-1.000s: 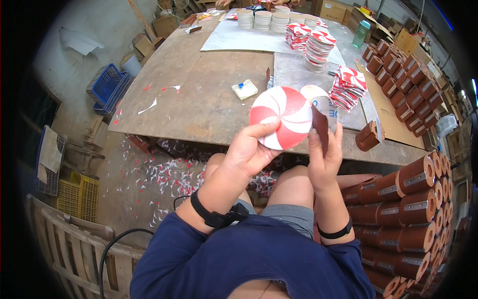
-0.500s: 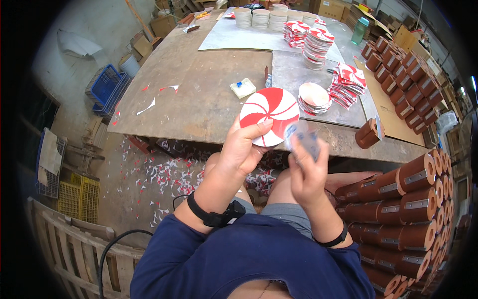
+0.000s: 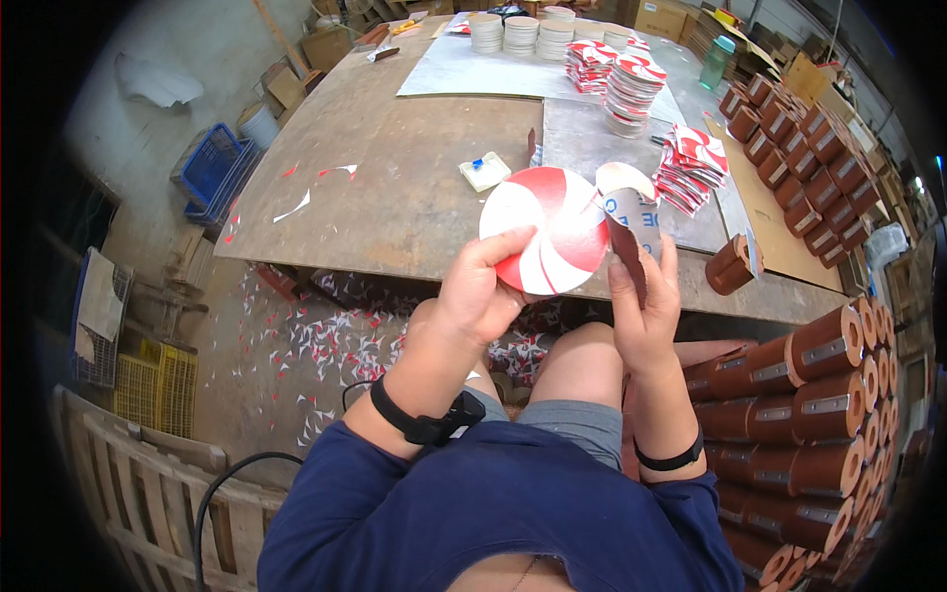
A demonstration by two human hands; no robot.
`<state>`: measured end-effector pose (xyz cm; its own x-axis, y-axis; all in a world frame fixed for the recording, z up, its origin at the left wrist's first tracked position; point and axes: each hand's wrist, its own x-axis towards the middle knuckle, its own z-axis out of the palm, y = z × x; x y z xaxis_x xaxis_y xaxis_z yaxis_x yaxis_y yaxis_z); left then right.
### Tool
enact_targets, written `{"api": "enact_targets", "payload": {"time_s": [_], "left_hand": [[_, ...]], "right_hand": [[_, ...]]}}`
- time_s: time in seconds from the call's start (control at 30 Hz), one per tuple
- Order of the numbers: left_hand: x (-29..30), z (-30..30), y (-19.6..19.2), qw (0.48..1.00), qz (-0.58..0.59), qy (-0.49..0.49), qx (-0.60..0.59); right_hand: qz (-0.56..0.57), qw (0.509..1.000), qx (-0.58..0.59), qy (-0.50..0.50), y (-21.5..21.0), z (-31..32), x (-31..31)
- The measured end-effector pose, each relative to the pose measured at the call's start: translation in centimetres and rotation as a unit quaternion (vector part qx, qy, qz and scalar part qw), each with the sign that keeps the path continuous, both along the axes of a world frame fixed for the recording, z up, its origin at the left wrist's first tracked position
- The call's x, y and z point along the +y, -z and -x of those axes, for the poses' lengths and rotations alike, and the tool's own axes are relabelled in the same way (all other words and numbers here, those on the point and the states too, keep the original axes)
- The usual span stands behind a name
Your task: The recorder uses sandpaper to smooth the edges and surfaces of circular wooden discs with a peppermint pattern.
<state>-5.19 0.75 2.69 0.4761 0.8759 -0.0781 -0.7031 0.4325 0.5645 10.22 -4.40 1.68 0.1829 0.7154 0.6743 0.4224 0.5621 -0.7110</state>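
Note:
A round disc (image 3: pixel 567 232) with a red and white swirl is gripped at its lower left edge by my left hand (image 3: pixel 478 296), thumb on its face and fingers beneath. In my right hand (image 3: pixel 646 314) is a bent piece of sandpaper (image 3: pixel 639 222), brown on one side and pale with blue print on the other. The sandpaper stands at the disc's right edge; whether it touches cannot be told. Just behind it, partly hidden, lies a low stack of discs (image 3: pixel 623 179). Square swirl-printed sheets (image 3: pixel 693 163) are piled to its right.
A taller swirl disc stack (image 3: pixel 631 99) and several plain disc stacks (image 3: pixel 521 37) stand farther back on the table (image 3: pixel 395 187). A small dish (image 3: pixel 483 174) sits left of the discs. Brown cylinders (image 3: pixel 789 370) are piled close at my right. Paper scraps (image 3: pixel 335 345) litter the floor.
My right hand with the sandpaper has shifted right and slightly down, and the sandpaper now shows its bent shape. The disc has moved slightly right and tilted in my left hand.

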Motion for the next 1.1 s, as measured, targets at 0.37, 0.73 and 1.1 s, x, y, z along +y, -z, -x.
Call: {"api": "enact_targets", "payload": {"time_s": [0.37, 0.73, 1.1], "left_hand": [[0.4, 0.1, 0.8, 0.999, -0.028, 0.008, -0.020], [0.0, -0.6, 0.8, 0.998, 0.016, -0.015, -0.055], [-0.4, -1.3, 1.1, 1.000, 0.007, -0.030, -0.006]], "right_hand": [[-0.058, 0.981, -0.144, 0.112, 1.4, 2.3, -1.7], [-0.082, 0.990, -0.055, 0.099, 1.1, 1.1, -1.5], [0.002, 0.999, 0.029, -0.018, 3.5, 3.7, -3.5]]}}
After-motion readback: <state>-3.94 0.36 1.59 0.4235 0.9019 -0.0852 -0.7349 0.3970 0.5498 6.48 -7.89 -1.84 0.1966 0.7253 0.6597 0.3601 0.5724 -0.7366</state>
